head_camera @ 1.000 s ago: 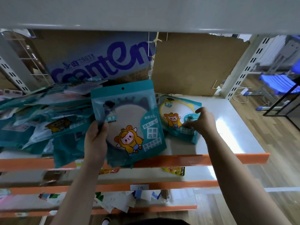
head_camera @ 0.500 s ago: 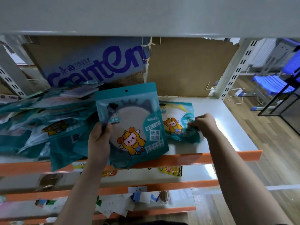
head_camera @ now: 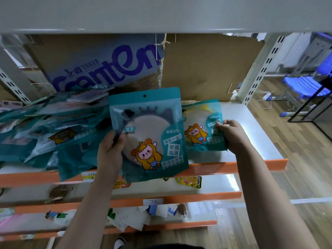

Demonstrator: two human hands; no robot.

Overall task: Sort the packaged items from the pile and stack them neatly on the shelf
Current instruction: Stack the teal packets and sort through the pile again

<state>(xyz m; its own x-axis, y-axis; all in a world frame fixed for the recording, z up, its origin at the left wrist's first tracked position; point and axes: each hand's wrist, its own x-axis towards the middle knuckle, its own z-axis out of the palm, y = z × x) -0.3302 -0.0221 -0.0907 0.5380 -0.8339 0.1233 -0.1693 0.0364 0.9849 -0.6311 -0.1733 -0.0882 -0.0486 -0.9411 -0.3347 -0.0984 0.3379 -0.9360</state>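
Observation:
A loose pile of teal packets (head_camera: 45, 130) covers the left half of the white shelf (head_camera: 251, 133). My left hand (head_camera: 111, 150) grips one teal mirror packet (head_camera: 149, 130) by its left edge and holds it upright above the shelf's orange front lip. It shows a cartoon figure in a yellow hood. To its right lies a second teal packet (head_camera: 203, 126), partly hidden behind the first. My right hand (head_camera: 231, 133) pinches that second packet at its right edge.
Cardboard sheets (head_camera: 206, 69) back the shelf, one printed in blue letters. A white slotted upright (head_camera: 258, 72) stands at the right end. Lower orange-edged shelves (head_camera: 179, 198) hold a yellow packet (head_camera: 188, 181) and loose papers. A blue chair (head_camera: 305, 85) stands on the wooden floor at right.
The packet in my left hand has stayed upright. My right hand has kept its pinch on the second packet and shifted it a little on the shelf; the view has tilted slightly.

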